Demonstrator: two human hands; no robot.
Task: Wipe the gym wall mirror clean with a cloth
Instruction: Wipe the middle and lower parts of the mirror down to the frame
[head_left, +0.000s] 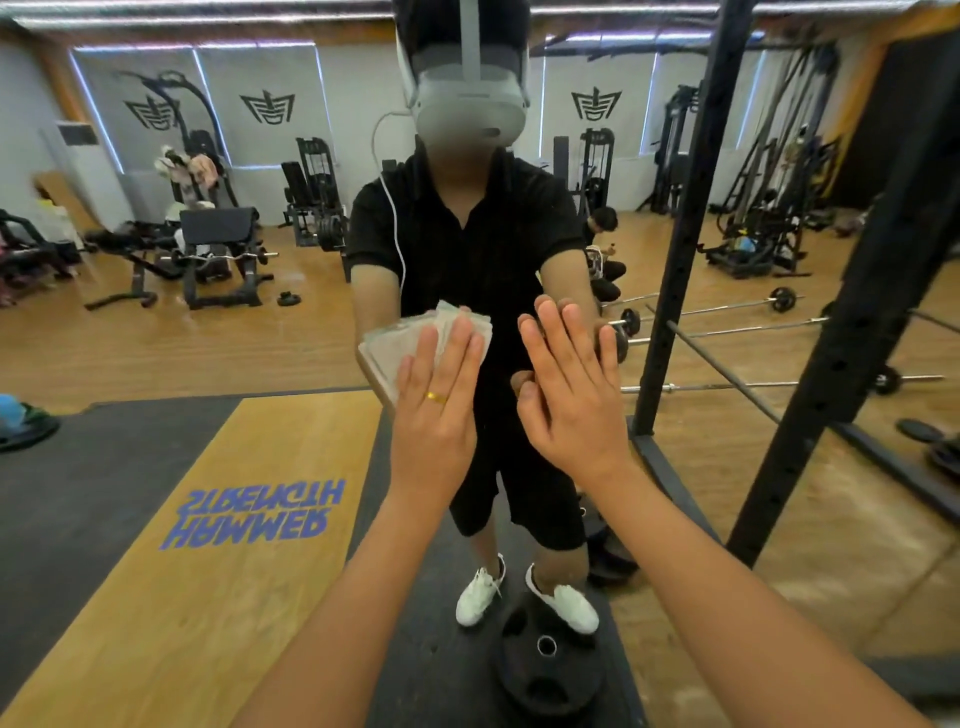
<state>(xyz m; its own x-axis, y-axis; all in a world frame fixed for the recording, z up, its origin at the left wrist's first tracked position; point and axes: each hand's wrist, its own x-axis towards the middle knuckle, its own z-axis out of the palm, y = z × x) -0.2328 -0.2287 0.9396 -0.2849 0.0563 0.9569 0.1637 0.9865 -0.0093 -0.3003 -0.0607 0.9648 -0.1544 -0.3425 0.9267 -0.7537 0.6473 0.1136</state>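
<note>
- The mirror (291, 332) fills nearly the whole view. Its edges cannot be made out, so the spot being worked can be placed only against the reflection: over the reflected torso, about mid-height.
- The cloth (387, 345), a folded pale pad, lies flat on the glass under the left hand (434, 410).
- Left grip: released. The fingers are straight and together, pressing the cloth to the glass instead of curling round it.
- Right grip: released too. The right hand (571, 395) is laid bare and flat on the mirror just beside the cloth, holding nothing.
- Step in hand, as I judge it: the wiping itself, with the left palm driving the cloth and the right hand bracing.
- I cannot tell how much glass is done; no smear line shows.
- The next move calls for even palm pressure so the cloth slides without bunching, in overlapping strokes. The right hand's own print will then need a pass.
</note>
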